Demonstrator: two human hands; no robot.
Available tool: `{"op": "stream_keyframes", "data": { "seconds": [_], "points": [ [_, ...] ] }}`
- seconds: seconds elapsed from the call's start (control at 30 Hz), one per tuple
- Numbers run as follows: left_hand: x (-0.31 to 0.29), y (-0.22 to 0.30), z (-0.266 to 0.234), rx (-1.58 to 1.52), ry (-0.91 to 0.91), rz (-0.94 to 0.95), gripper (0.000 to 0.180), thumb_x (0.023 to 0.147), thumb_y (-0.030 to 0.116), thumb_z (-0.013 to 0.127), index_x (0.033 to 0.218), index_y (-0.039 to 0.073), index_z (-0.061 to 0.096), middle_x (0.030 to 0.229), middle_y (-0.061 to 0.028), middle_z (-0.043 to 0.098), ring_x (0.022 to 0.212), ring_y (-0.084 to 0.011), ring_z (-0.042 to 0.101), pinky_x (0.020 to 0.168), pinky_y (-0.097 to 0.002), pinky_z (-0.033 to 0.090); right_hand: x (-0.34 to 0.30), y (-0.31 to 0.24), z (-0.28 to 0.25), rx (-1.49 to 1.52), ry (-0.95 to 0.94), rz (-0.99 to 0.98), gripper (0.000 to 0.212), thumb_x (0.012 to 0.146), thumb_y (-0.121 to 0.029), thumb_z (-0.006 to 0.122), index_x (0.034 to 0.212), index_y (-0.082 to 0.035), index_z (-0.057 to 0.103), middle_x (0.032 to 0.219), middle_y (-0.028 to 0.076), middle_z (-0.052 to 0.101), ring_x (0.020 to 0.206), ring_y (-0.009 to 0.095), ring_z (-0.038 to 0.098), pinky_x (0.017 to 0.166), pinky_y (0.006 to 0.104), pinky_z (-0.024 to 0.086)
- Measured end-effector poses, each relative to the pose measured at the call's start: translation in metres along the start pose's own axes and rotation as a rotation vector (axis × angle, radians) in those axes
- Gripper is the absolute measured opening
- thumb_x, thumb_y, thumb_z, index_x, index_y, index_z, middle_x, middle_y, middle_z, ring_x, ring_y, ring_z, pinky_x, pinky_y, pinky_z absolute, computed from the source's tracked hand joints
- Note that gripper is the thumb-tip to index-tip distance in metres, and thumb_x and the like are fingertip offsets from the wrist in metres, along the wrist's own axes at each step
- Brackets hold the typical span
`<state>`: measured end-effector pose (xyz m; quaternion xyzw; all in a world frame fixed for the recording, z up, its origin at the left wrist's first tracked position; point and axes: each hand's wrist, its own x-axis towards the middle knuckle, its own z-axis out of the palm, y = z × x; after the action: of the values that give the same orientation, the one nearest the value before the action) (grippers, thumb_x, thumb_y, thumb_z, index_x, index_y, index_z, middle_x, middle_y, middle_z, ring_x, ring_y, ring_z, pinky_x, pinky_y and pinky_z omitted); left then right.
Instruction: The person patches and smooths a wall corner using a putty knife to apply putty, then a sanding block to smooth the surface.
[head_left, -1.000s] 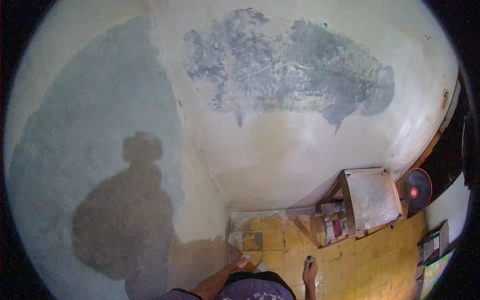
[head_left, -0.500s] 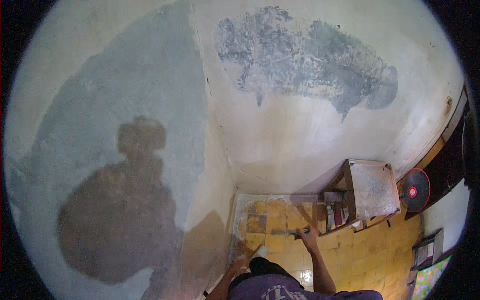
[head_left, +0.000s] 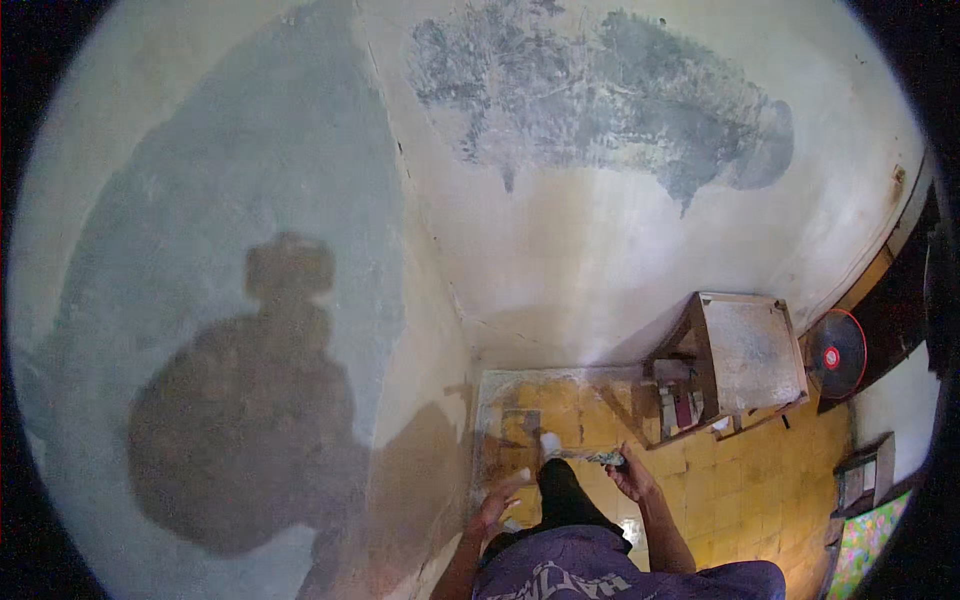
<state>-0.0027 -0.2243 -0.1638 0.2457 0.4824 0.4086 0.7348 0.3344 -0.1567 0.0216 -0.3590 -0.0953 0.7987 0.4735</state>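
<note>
My right hand (head_left: 632, 478) is closed around the dark, pale-smeared handle of what looks like a putty knife (head_left: 598, 457). Its thin end points left, over my dark trouser leg. My left hand (head_left: 496, 503) is in front of the wall corner, its fingers stretched out. A small whitish patch shows at its fingertips; whether that is a separate thing I cannot make out. One white-covered foot (head_left: 550, 442) is on the yellow tiled floor (head_left: 700, 480), beyond the tool.
Ahead rises a pale wall (head_left: 560, 240) with a rough grey patch. The left wall (head_left: 230, 180) bears a broad grey-blue area and my shadow. A wooden stand (head_left: 752, 350) is on the right, beside a red-rimmed fan (head_left: 835, 353). Further right lies a colourful patterned sheet (head_left: 868, 545).
The view has shifted, and a leg now reaches further forward with its white foot. My left hand has moved up and to the right; my right hand still holds the tool.
</note>
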Motion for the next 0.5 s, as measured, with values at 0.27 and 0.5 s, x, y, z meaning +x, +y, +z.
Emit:
{"op": "stream_keyframes", "data": {
  "seconds": [0.27, 0.5],
  "points": [
    [0.094, 0.292, 0.015, 0.348, 0.076, 0.37, 0.037, 0.093, 0.027, 0.051, 0.12, 0.002, 0.053, 0.109, -0.0051, 0.057, 0.096, -0.017, 0.057, 0.083, -0.0315, 0.046, 0.108, -0.093, 0.011, -0.034, -0.038, 0.015, 0.024, 0.091, -0.025, 0.059, 0.1, -0.004, 0.055, 0.084, 0.011, 0.061, 0.067, 0.018, 0.061, 0.056, 0.0261, 0.053],
    [0.131, 0.6, 0.16, 0.427, 0.654, 1.099, 0.044, 0.086, 0.022, 0.063, 0.12, -0.002, 0.051, 0.113, -0.0091, 0.057, 0.105, -0.019, 0.052, 0.094, -0.0331, 0.038, 0.176, -0.17, 0.059, -0.526, -0.336, 0.197, 0.042, 0.091, -0.032, 0.058, 0.115, 0.002, 0.053, 0.09, 0.012, 0.062, 0.073, 0.021, 0.06, 0.063, 0.0316, 0.052]
  ]
}}
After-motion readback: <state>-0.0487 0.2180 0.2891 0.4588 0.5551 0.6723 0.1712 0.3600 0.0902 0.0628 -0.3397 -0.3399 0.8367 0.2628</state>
